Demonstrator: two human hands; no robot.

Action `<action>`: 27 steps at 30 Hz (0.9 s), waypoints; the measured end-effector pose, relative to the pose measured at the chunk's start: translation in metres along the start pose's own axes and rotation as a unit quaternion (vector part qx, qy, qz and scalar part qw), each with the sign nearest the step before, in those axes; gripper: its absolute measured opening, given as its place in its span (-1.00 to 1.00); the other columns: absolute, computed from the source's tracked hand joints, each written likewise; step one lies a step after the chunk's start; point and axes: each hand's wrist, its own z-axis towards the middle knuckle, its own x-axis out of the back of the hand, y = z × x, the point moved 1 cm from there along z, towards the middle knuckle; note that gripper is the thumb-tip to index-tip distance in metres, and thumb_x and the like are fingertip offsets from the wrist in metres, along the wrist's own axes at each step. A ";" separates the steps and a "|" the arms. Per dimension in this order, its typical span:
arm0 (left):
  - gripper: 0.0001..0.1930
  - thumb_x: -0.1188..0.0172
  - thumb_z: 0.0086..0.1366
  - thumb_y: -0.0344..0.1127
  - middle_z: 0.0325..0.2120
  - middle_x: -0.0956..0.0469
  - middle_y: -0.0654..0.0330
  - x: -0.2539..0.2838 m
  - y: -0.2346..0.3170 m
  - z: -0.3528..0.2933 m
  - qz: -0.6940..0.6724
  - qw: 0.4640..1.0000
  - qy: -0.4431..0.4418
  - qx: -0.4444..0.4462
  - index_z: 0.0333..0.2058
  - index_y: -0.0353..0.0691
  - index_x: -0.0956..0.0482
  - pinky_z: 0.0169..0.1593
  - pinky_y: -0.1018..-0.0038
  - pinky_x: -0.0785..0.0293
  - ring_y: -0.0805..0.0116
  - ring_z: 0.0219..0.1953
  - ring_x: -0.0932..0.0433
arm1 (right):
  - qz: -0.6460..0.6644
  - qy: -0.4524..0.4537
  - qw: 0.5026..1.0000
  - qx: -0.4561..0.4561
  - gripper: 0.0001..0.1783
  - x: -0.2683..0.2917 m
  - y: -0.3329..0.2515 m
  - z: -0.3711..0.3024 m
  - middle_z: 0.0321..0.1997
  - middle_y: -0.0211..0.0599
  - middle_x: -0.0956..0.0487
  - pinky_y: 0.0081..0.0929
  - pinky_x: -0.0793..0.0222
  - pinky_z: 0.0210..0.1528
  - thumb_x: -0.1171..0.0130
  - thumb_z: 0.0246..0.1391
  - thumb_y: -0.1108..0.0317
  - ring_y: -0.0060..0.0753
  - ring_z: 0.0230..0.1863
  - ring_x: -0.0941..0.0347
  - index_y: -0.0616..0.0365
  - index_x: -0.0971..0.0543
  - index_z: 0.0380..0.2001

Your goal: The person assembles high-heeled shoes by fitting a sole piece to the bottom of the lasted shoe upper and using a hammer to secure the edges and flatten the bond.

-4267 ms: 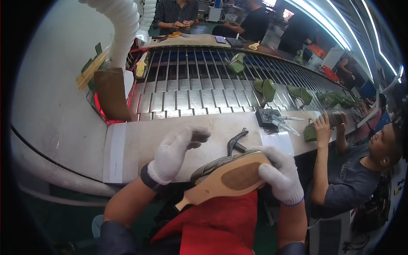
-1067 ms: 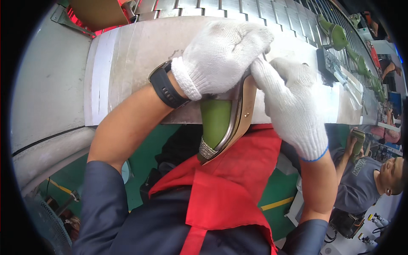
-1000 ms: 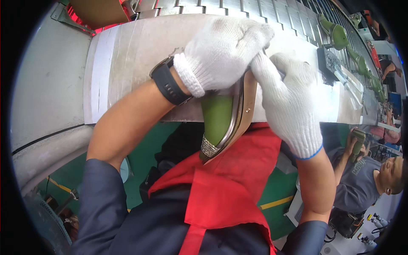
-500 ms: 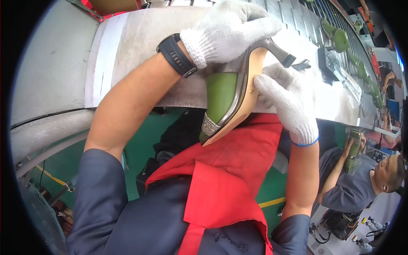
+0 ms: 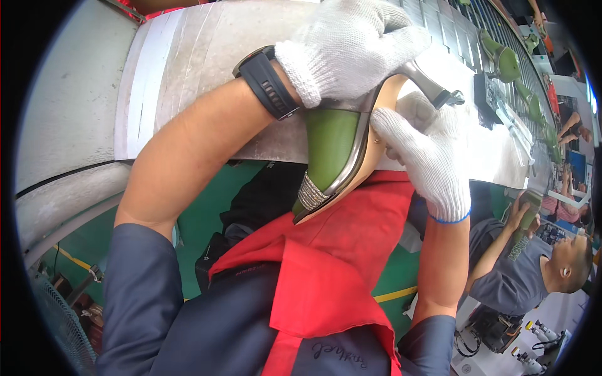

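A high-heeled shoe [image 5: 359, 150] is held up over the front edge of the workbench, toe tilted down toward me. It has metallic grey trim, a glittering band across the toe, a tan sole and a slim grey heel. A green shoe last [image 5: 329, 141] fills it. My left hand [image 5: 354, 50], in a white knit glove, is closed around the back of the shoe above the heel. My right hand [image 5: 433, 153], gloved too, is closed at the sole, thumb against it and fingers curled, partly hidden. A small silver metal piece [image 5: 454, 98] shows by the heel tip.
The pale workbench [image 5: 207, 69] runs across in front of me. A dark box with clear plastic strips [image 5: 501, 106] sits at its right. Beyond, more green lasts [image 5: 506, 62] stand along a roller conveyor. At the right a co-worker [image 5: 520, 269] holds a green item.
The shoe has turned in my hands, so less of its sole shows and its heel points further right. My left hand has shifted slightly right with it.
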 end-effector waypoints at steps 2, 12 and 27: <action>-0.66 -0.16 0.59 -0.20 -0.20 -0.84 0.01 0.000 0.000 0.001 0.008 1.000 0.005 -0.018 -0.02 -0.36 -0.78 -0.01 0.37 -0.64 0.33 -0.14 -0.79 | 0.040 0.013 0.999 0.008 -0.65 -0.001 0.007 0.001 -0.33 -0.30 -0.76 -0.57 -0.55 -0.36 -0.55 0.23 0.27 -0.63 -0.39 -0.63 0.41 -0.75 -0.15; -0.66 -0.17 0.58 -0.18 -0.18 -0.83 -0.03 -0.001 0.001 0.001 0.021 1.000 0.005 -0.003 0.02 -0.33 -0.78 0.00 0.34 -0.65 0.24 -0.13 -0.80 | 0.108 0.096 0.987 0.069 -0.68 -0.016 0.016 0.007 -0.30 -0.35 -0.76 -0.50 -0.58 -0.29 -0.55 0.21 0.33 -0.61 -0.32 -0.64 0.38 -0.75 -0.11; -0.38 -0.36 0.48 0.08 -0.04 -0.72 0.09 0.063 0.005 -0.040 0.215 0.971 0.091 0.052 0.23 -0.34 -0.58 0.18 0.35 -0.58 0.27 -0.01 -0.68 | 0.012 0.099 0.978 0.182 -0.61 -0.013 0.001 0.023 -0.13 -0.17 -0.77 -0.33 -0.62 0.00 -0.51 0.23 0.21 -0.32 -0.13 -0.70 0.29 -0.76 -0.03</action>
